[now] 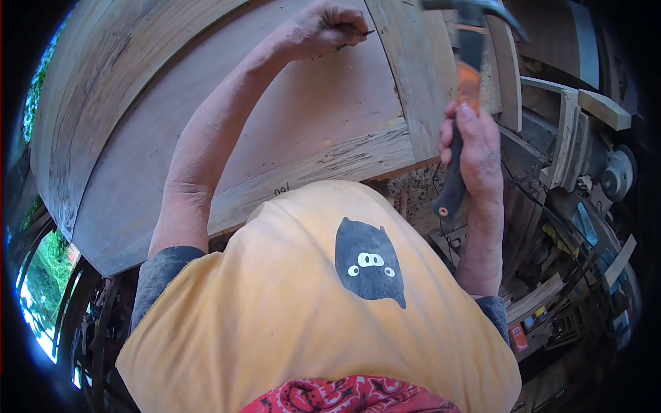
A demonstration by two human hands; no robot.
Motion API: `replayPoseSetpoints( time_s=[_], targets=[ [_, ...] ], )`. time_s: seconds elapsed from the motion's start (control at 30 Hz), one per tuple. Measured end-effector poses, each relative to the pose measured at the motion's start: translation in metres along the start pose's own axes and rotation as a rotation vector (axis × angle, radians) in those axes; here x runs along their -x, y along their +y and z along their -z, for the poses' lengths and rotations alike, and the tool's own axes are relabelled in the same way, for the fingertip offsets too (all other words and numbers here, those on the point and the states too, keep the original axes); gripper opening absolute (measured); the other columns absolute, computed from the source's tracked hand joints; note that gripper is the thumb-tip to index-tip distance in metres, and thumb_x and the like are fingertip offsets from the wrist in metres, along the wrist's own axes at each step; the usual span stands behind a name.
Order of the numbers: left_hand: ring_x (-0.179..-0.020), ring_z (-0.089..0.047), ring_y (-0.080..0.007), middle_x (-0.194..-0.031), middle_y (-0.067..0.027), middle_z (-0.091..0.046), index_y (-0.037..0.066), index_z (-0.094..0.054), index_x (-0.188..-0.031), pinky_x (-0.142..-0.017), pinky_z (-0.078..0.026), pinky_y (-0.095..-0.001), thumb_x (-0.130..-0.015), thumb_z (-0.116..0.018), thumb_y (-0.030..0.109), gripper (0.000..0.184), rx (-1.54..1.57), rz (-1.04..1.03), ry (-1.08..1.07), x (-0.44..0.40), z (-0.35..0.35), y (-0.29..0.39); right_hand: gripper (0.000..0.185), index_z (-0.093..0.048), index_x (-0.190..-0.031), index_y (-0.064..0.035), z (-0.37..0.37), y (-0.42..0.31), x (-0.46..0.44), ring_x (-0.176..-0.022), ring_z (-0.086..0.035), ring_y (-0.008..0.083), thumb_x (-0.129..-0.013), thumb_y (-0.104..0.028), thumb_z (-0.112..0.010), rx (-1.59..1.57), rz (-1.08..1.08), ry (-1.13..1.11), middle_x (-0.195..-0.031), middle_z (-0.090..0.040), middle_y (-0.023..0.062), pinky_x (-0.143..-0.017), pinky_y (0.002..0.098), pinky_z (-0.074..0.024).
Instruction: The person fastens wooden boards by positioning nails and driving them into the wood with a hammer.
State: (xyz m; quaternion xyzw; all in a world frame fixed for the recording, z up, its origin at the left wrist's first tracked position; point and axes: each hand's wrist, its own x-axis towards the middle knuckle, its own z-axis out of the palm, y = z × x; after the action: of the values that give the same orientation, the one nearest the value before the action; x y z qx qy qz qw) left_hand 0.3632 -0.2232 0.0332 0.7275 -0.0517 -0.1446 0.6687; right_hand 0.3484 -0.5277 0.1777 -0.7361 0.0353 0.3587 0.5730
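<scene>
My left hand (pixel 327 31) is closed in a pinch at the upper right edge of a flat wooden panel (pixel 289 110). A thin dark point, which looks like a nail (pixel 370 32), pokes out between its fingertips. On the right, my right hand (pixel 476 148) is wrapped around the black and orange handle of a claw hammer (pixel 469 76). The hammer is upright in the view with its metal head at the top edge, slightly blurred. It is apart from the panel and to the right of my left hand.
Wide boards (pixel 410 69) frame the panel, and a near rail (pixel 323 160) bears handwritten marks. To the right are stacked wood offcuts (pixel 568 138), a round grey disc (pixel 617 180) and cables. A yellow apron (pixel 289 275) covers my front.
</scene>
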Motion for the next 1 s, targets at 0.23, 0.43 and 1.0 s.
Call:
replayPoseSetpoints(
  time_s=[0.23,0.43,1.0],
  targets=[
    [-0.065,-0.051,-0.0060,-0.069,0.0044,-0.059,0.004,-0.068,-0.086,-0.058,-0.043,-0.0275,-0.087,-0.065,-0.002,0.007,-0.088,0.036,-0.023,-0.001,0.006,0.010,0.031,-0.053,-0.101,-0.0039,-0.008,0.010,0.004,-0.052,-0.052,0.0087,-0.108,-0.033,-0.049,0.167,-0.079,-0.156,-0.070,-0.056,0.0015,-0.050,0.0239,-0.0440],
    [-0.066,-0.051,-0.0054,-0.070,0.0046,-0.061,0.005,-0.068,-0.087,-0.058,-0.043,-0.0266,-0.088,-0.066,-0.001,0.006,-0.085,-0.023,-0.002,0.001,0.004,0.001,0.034,-0.054,-0.102,-0.0029,-0.012,0.004,0.001,-0.053,-0.052,0.0086,-0.108,-0.036,-0.048,-0.035,0.007,0.018,-0.070,-0.056,0.0014,-0.049,0.0237,-0.0429],
    [-0.069,-0.060,-0.0067,-0.079,-0.0004,-0.068,0.001,-0.072,-0.094,-0.063,-0.050,-0.0253,-0.094,-0.070,0.001,0.002,0.307,-0.070,0.305,0.050,0.027,-0.028,0.036,-0.054,-0.105,-0.0026,-0.052,0.050,0.009,-0.055,-0.054,0.0098,-0.110,-0.037,-0.045,0.097,-0.070,-0.187,-0.072,-0.057,0.0029,-0.052,0.0252,-0.0437]
  ],
)
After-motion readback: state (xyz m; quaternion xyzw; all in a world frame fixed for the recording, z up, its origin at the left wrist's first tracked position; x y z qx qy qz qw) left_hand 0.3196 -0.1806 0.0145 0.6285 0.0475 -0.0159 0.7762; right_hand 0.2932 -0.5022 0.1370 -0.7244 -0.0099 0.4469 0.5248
